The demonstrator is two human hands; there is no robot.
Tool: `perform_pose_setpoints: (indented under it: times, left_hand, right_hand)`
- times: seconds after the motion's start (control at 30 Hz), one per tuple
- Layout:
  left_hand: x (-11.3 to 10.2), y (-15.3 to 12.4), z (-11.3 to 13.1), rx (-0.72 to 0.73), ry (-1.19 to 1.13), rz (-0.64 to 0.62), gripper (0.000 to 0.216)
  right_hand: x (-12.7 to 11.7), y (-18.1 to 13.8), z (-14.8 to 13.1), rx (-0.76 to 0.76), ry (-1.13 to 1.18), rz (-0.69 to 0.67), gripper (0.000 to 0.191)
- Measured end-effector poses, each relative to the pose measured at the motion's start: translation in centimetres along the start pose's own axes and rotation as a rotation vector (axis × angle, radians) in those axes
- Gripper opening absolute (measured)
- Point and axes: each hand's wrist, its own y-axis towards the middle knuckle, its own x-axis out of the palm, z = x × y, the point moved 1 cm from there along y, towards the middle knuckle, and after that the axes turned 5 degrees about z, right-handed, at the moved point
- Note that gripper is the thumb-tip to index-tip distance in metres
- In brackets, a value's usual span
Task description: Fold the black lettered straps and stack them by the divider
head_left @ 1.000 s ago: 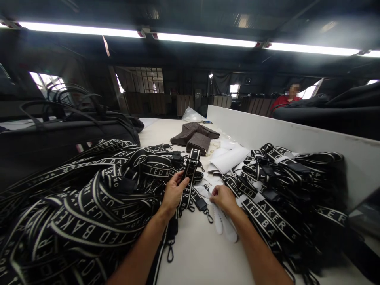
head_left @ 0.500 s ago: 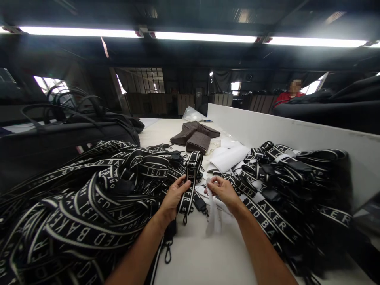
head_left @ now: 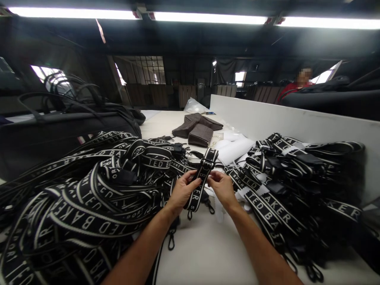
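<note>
My left hand grips a folded black strap with white lettering, held up over the white table. My right hand is closed against the same strap from the right, and a thin white strip hangs below its fingers. Metal clips dangle under the strap. A big tangled heap of the same lettered straps lies to the left of my left arm. A neater stack of folded straps lies to the right of my right arm.
Black bags with handles stand behind the left heap. Brown pouches and white sheets lie farther back. A white partition borders the table on the right; a person in red sits beyond it.
Both hands rose and came together. My right hand lifted the white strip off the table and brought it to the strap; the strap now tilts toward the right. The camera tipped slightly downward.
</note>
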Motion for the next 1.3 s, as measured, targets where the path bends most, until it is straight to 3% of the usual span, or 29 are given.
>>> perform_pose_setpoints:
  times: [0.1, 0.17, 0.33, 0.4, 0.53, 0.67, 0.83, 1.0, 1.07, 1.2, 1.3]
  left_hand:
    - [0.3, -0.2, 0.2, 0.081, 0.076, -0.006, 0.038]
    - [0.1, -0.2, 0.4, 0.091, 0.072, 0.035, 0.036]
    - [-1.6, 0.6, 1.5, -0.048, -0.167, 0.173, 0.039]
    - [-2.5, 1.0, 2.2, -0.064, -0.245, 0.23, 0.031]
    - [-3.6, 1.2, 3.7, -0.114, -0.362, 0.291, 0.011]
    - [-3.5, 1.0, 4.6, -0.183, -0.463, 0.282, 0.015]
    - [-3.4, 1.2, 4.2, -0.164, -0.466, 0.303, 0.014]
    - [-3.7, 1.3, 3.8, 0.177, -0.301, 0.415, 0.037]
    - [-3.4, 1.1, 3.8, 0.276, -0.233, 0.396, 0.04]
    - [-1.8, 0.4, 2.5, 0.309, -0.008, 0.228, 0.039]
    - [-0.8, 0.2, 1.0, 0.299, 0.125, 0.182, 0.037]
  right_hand:
    - [0.3, -0.3, 0.2, 0.042, 0.102, -0.009, 0.025]
    - [0.3, -0.4, -0.1, 0.159, 0.204, -0.07, 0.032]
    - [-0.4, -1.0, -1.6, 0.451, 0.282, -0.398, 0.036]
    - [-0.6, -1.2, -2.1, 0.459, 0.279, -0.501, 0.034]
    - [-0.7, -1.4, -2.6, 0.404, 0.285, -0.547, 0.036]
    - [-0.6, -1.7, -3.4, 0.384, 0.418, -0.591, 0.037]
    - [-1.1, -1.2, -3.7, 0.369, 0.405, -0.479, 0.032]
    - [-1.7, -0.2, -3.0, 0.042, 0.047, 0.061, 0.03]
    - [-1.4, -0.3, -2.8, -0.069, -0.03, 0.156, 0.027]
    - [0.2, -1.2, -2.6, -0.209, -0.022, 0.031, 0.026]
    - [1.2, -1.9, -2.5, -0.273, -0.06, -0.063, 0.026]
